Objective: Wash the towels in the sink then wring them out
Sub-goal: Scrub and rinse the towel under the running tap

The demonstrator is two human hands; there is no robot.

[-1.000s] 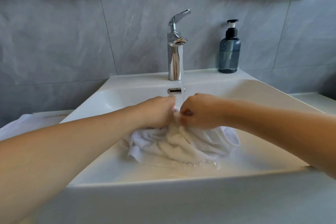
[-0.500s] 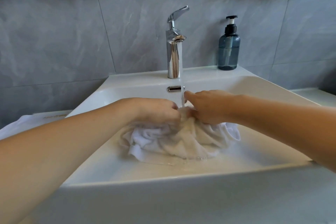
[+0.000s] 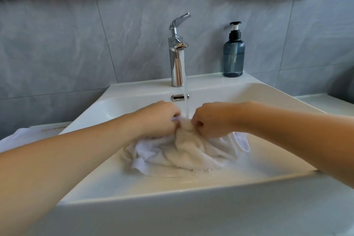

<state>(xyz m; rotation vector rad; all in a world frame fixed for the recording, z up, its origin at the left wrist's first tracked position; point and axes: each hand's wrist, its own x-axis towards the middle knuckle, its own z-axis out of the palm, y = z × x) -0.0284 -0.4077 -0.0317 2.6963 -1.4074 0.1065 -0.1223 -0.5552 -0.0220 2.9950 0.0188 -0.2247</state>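
My hands have pulled apart: half a second ago my left hand (image 3: 159,120) and right hand (image 3: 214,119) nearly touched over the towel (image 3: 183,151), now there's a gap and the water stream (image 3: 186,105) falls between them. My right fingers, reaching flat before, now curl and pinch the raised fold. Towel bunched higher in the sink's (image 3: 277,101) middle.

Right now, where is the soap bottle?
In the head view, the soap bottle stands upright on the sink ledge's back right corner, right of the faucet, against the tiled wall.
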